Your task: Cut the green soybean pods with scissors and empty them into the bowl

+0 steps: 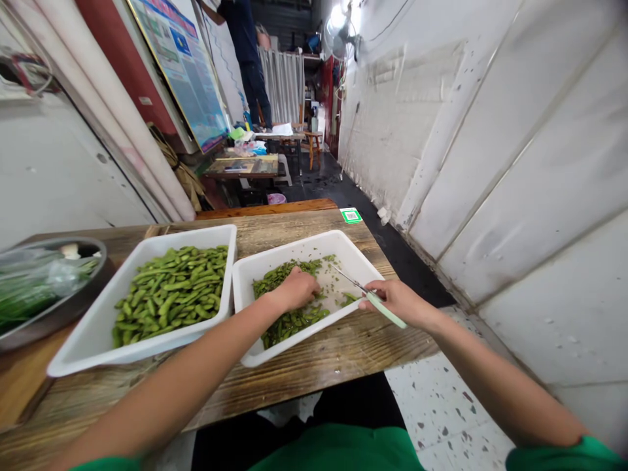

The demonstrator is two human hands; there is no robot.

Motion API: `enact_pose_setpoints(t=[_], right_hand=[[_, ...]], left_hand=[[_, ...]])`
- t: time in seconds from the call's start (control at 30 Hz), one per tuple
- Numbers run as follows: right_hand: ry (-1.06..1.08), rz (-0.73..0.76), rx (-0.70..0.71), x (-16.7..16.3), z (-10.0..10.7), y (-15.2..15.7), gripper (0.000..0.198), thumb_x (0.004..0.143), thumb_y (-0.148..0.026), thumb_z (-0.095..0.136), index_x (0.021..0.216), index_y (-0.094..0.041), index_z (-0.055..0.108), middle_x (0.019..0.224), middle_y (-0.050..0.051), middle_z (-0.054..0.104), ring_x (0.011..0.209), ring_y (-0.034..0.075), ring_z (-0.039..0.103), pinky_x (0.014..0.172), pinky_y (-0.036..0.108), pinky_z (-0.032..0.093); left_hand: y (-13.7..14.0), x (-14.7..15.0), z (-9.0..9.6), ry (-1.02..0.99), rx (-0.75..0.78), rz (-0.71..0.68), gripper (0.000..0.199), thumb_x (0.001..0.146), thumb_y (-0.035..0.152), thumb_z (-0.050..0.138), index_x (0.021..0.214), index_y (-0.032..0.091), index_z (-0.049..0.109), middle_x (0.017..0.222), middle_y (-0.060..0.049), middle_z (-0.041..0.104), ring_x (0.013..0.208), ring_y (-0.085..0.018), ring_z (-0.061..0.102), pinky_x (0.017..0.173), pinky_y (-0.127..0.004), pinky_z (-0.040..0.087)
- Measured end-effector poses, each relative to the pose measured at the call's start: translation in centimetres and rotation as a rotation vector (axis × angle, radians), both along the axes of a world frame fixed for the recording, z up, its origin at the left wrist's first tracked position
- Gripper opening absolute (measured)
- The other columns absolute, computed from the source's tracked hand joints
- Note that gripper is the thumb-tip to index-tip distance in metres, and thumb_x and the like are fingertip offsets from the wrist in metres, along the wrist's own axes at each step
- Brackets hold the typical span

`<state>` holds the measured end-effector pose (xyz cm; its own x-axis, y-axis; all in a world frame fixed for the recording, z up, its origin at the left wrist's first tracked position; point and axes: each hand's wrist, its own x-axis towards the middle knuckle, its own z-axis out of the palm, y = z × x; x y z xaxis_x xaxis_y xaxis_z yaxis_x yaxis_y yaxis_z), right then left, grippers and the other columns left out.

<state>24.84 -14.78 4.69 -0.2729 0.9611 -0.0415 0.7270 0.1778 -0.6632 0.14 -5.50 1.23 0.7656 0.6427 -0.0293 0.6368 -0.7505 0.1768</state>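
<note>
My right hand [400, 301] holds a pair of scissors [386, 310] with pale green handles over the right rim of a white tray [360, 252]. The blades point left and away from me, over the tray. My left hand [298, 288] is inside this tray with its fingers curled down; what they grip, if anything, is hidden. Around it lie green edamame pods [287, 325] and many small cut bits [282, 273]. On the left, a second white tray [93, 330] holds a large heap of edamame pods [179, 288].
A metal basin [95, 275] with bagged green vegetables stands at the far left of the wooden table [314, 353]. A green QR-code card [351, 215] lies at the far right corner. Beyond are low tables, a person [248, 59] standing up high, and a white wall [490, 163] on the right.
</note>
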Motion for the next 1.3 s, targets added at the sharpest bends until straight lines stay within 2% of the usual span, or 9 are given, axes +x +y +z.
enact_pose_setpoints(t=[0.1, 0.2, 0.4, 0.5, 0.67, 0.87, 1.0, 1.13, 1.3], right_hand=[[0.005, 0.012, -0.006, -0.1, -0.1, 0.0, 0.037, 0.070, -0.049, 0.061, 0.087, -0.016, 0.065, 0.056, -0.002, 0.045, 0.053, 0.010, 0.039, 0.047, 0.020, 0.025], [0.038, 0.020, -0.010, -0.2, 0.0, 0.0, 0.037, 0.070, -0.050, 0.061, 0.084, -0.016, 0.065, 0.056, -0.003, 0.043, 0.053, 0.010, 0.038, 0.047, 0.020, 0.026], [0.333, 0.046, -0.327, -0.6, 1.5, -1.0, 0.044, 0.069, -0.055, 0.061, 0.089, -0.016, 0.055, 0.057, -0.006, 0.038, 0.044, 0.007, 0.038, 0.040, 0.020, 0.035], [0.386, 0.056, -0.395, -0.5, 2.0, -1.4, 0.046, 0.067, -0.056, 0.062, 0.088, -0.016, 0.052, 0.058, -0.006, 0.037, 0.042, 0.006, 0.039, 0.037, 0.020, 0.038], [0.341, 0.029, -0.372, -0.1, 2.4, -1.7, 0.045, 0.068, -0.057, 0.061, 0.086, -0.016, 0.052, 0.059, -0.006, 0.037, 0.044, 0.006, 0.039, 0.039, 0.020, 0.038], [0.147, 0.112, -0.208, -0.2, 3.6, -2.1, 0.042, 0.074, -0.055, 0.057, 0.083, -0.014, 0.057, 0.066, -0.001, 0.043, 0.058, 0.009, 0.041, 0.049, 0.019, 0.036], [0.150, 0.086, -0.208, -0.5, 4.0, -2.0, 0.045, 0.074, -0.057, 0.054, 0.079, -0.013, 0.057, 0.061, -0.002, 0.041, 0.053, 0.008, 0.039, 0.045, 0.020, 0.033], [0.198, 0.061, -0.212, -0.7, 3.9, -1.8, 0.045, 0.072, -0.058, 0.056, 0.071, -0.014, 0.054, 0.054, -0.004, 0.039, 0.047, 0.007, 0.038, 0.042, 0.020, 0.031], [0.241, -0.039, -0.350, -0.8, 3.3, -1.5, 0.044, 0.067, -0.059, 0.061, 0.072, -0.016, 0.051, 0.046, -0.007, 0.037, 0.035, 0.006, 0.037, 0.034, 0.019, 0.031]], left_hand=[[0.7, 0.2, -0.5, -0.007, -0.089, 0.062, 0.014, 0.059, 0.005, 0.059, 0.059, 0.018, 0.066, 0.068, -0.007, 0.067, 0.074, -0.021, 0.059, 0.079, -0.031, 0.032], [0.9, 0.2, 0.0, -0.239, -0.243, 0.175, 0.010, 0.062, 0.011, 0.060, 0.057, 0.019, 0.065, 0.062, -0.004, 0.065, 0.067, -0.019, 0.057, 0.072, -0.029, 0.035], [-1.0, 1.4, 2.6, -0.957, -0.982, 0.462, 0.025, 0.068, 0.039, 0.066, 0.078, 0.016, 0.062, 0.073, -0.004, 0.067, 0.067, -0.013, 0.059, 0.063, -0.024, 0.041], [-1.9, 2.1, 3.5, -1.087, -1.158, 0.517, 0.027, 0.063, 0.034, 0.073, 0.075, 0.013, 0.061, 0.071, -0.004, 0.065, 0.064, -0.010, 0.057, 0.060, -0.020, 0.042], [-2.4, 2.3, 3.9, -1.213, -1.177, 0.646, 0.019, 0.063, 0.018, 0.074, 0.076, 0.011, 0.061, 0.072, -0.005, 0.064, 0.063, -0.009, 0.056, 0.058, -0.020, 0.044], [-2.8, 2.5, 4.4, -1.212, -1.185, 0.574, 0.020, 0.063, 0.020, 0.073, 0.078, 0.010, 0.063, 0.073, -0.005, 0.063, 0.061, -0.009, 0.056, 0.059, -0.022, 0.045], [-3.0, 2.9, 4.4, -1.213, -1.172, 0.548, 0.028, 0.061, 0.018, 0.074, 0.086, 0.010, 0.065, 0.064, 0.000, 0.058, 0.055, -0.006, 0.051, 0.057, -0.022, 0.044], [-3.0, 3.2, 4.0, -1.207, -1.172, 0.543, 0.023, 0.061, 0.018, 0.075, 0.080, 0.009, 0.065, 0.061, 0.001, 0.055, 0.053, -0.005, 0.048, 0.055, -0.020, 0.042], [-2.7, 3.0, 3.8, -1.191, -1.213, 0.582, 0.021, 0.061, 0.021, 0.075, 0.075, 0.011, 0.064, 0.066, -0.002, 0.059, 0.058, -0.007, 0.052, 0.059, -0.021, 0.044]])
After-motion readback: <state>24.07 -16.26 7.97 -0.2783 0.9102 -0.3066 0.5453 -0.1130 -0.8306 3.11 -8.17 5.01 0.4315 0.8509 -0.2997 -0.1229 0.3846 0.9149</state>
